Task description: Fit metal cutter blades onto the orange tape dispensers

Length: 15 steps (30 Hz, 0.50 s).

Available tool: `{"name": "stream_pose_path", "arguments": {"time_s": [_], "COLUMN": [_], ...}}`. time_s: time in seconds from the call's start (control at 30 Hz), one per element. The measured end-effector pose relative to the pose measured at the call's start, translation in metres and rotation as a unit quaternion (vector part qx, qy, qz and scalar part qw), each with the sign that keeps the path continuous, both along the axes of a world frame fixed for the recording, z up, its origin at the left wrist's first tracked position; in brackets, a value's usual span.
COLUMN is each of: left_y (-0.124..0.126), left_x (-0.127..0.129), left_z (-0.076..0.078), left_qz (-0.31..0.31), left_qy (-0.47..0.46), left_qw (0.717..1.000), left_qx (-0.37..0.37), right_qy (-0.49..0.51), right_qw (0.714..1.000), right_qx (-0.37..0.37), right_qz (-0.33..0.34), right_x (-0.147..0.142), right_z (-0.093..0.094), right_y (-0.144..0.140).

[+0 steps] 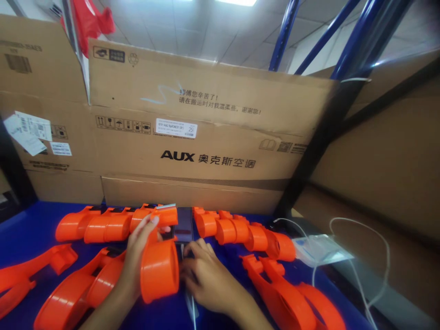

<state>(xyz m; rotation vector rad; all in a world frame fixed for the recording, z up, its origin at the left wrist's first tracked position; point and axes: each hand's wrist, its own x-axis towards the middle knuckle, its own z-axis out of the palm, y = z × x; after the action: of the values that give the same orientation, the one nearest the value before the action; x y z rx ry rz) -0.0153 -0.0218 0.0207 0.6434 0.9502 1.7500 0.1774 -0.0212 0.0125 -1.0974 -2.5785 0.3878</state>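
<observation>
The left hand [136, 245] holds an orange plastic part [160, 272] above the blue tabletop [20, 227], fingers clamped on it. The right hand [209, 277] is positioned just beside the part, fingers curled at a white cable [193, 312]; whether they grip it cannot be determined. Similar orange parts [107, 226] lie on both sides.

Place: workshop or storeroom, by your look
Blue metal rack [355, 39]: slants overhead
Brown printed cardboard panel [220, 135]: faces you

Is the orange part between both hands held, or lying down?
Held: the left hand curls around the orange part above its wide round end.
</observation>
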Motion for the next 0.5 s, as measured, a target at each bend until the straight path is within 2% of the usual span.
{"name": "stream_pose_path", "arguments": {"time_s": [0.2, 0.37, 0.5], "left_y": [0.0007, 0.0039, 0.0021], "left_x": [0.0031, 0.0033, 0.0042], "left_z": [0.0016, -0.0005, -0.0009], "left_qz": [-0.048, -0.046, -0.049], "left_qy": [-0.029, 0.009, 0.040], "left_qw": [0.998, 0.999, 0.998], "left_qx": [-0.001, -0.011, -0.002], "right_qy": [-0.017, -0.019, 0.033], "right_qw": [1.000, 1.000, 0.999], "right_qx": [-0.008, -0.004, 0.030], "right_qz": [-0.001, 0.003, -0.016], "right_x": [0.0013, -0.0002, 0.0034], "right_z": [-0.0019, -0.0041, 0.0018], "right_y": [0.0035, 0.0027, 0.0045]}}
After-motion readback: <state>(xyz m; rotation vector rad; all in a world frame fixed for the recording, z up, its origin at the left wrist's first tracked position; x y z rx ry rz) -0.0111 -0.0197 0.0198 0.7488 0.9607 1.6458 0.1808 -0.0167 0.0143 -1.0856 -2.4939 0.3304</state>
